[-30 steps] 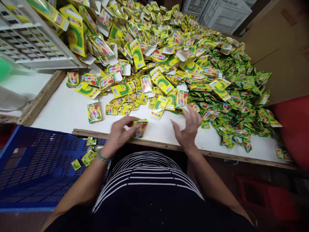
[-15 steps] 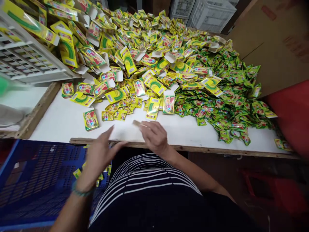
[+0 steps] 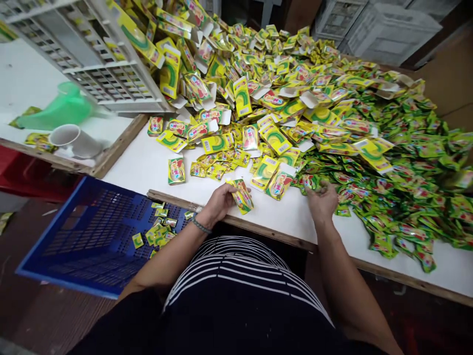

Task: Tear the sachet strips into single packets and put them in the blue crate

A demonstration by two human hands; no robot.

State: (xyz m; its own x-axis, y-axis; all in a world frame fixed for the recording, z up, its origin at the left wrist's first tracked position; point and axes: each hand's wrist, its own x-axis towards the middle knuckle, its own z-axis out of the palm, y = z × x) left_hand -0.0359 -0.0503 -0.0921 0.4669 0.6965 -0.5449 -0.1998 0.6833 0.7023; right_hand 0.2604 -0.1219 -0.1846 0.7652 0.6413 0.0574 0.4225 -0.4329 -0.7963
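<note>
A yellow and green box (image 3: pixel 242 196) with its flap open is held in my left hand (image 3: pixel 219 202), above the table's front edge. My right hand (image 3: pixel 323 199) has its fingers bent at the near edge of the green sachets (image 3: pixel 380 185); whether they pinch one is hard to tell. Between my hands, two boxes (image 3: pixel 280 184) lie side by side on the white table (image 3: pixel 207 191). Another box (image 3: pixel 176 170) stands apart on the left, beside a few yellow sachets (image 3: pixel 216 171). Behind them is a large heap of yellow boxes (image 3: pixel 273 138).
A white crate (image 3: pixel 121 84) leans at the upper left. Near it are a white cup (image 3: pixel 74 140) and a green scoop-like item (image 3: pixel 59 114). Below the table edge is a blue basket (image 3: pixel 92 236) with small packets inside. Grey crates (image 3: pixel 391 32) stand behind.
The view has swung left. My left hand has taken hold of a box. My right hand has moved right to the green sachets, and a box now lies beside the yellow one at the front.
</note>
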